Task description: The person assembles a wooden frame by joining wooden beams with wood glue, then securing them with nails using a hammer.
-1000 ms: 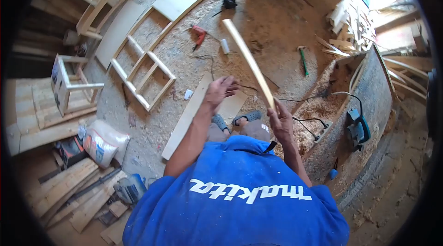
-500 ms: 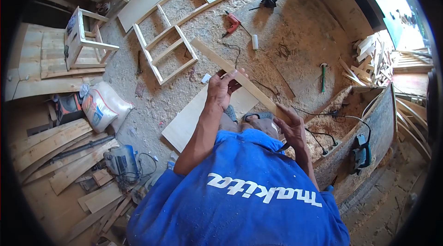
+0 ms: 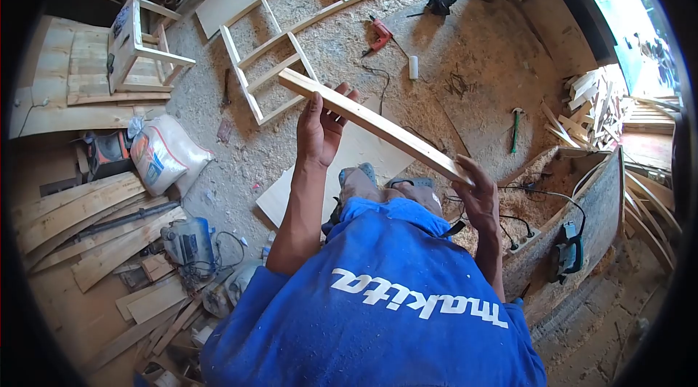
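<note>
The wooden slat [image 3: 371,124] is pale yellow-tan with faint straight grain. The shirt [image 3: 378,314] is bright blue with white lettering across it. The floor [image 3: 465,45] is grey under tan sawdust. On it lie a red drill [image 3: 379,34], a hammer [image 3: 515,129] with a green handle, a black cloth [image 3: 440,3] and a white sack [image 3: 163,158] printed in red and blue. The electric planer [image 3: 568,252] is teal and black.

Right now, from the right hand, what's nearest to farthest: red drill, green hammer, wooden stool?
From the right hand, gripping the wooden slat:
1. Green hammer, on the floor just right of it.
2. Red drill, farther ahead on the sawdust.
3. Wooden stool, far off left.
</note>
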A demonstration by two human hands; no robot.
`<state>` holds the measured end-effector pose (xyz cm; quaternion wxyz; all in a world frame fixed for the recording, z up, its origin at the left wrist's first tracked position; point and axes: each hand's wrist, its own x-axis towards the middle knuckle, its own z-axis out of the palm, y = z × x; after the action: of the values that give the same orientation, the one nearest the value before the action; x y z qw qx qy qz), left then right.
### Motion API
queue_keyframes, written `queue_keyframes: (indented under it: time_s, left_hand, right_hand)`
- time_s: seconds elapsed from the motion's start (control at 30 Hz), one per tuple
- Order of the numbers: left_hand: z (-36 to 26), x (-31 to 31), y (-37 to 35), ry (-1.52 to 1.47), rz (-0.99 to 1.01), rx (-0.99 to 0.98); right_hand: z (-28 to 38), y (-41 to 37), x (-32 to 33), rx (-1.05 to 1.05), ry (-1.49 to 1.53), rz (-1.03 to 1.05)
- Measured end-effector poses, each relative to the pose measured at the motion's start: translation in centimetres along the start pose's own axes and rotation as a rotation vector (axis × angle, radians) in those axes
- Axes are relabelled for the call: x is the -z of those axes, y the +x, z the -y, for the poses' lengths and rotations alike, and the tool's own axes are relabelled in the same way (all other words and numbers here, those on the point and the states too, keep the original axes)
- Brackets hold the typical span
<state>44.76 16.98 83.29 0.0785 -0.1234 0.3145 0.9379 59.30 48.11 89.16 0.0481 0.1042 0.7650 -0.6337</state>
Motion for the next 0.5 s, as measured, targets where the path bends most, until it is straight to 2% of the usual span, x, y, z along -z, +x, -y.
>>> queue_keyframes:
  time_s: [0.07,0.13,0.17,0.27,0.5]
  left_hand:
    - [0.1,0.1,-0.1,-0.012,0.015,-0.027]
    - [0.3,0.7,-0.1,0.000,0.032,-0.027]
    - [0.8,1.2,-0.1,0.081,-0.058,-0.006]
    - [2.1,2.7,-0.9,0.037,-0.204,0.150]
    - [3.1,3.7,-3.5,-0.096,-0.241,0.280]
  right_hand:
    - [1.1,0.0,-0.4,-0.005,-0.266,-0.029]
    - [1.5,0.0,-1.0,0.046,-0.368,-0.060]
    - [1.7,0.1,-1.4,0.096,-0.464,-0.102]
    - [-0.3,0.3,-1.4,0.233,-0.603,-0.133]
    - [0.4,0.1,-1.4,0.235,-0.712,-0.123]
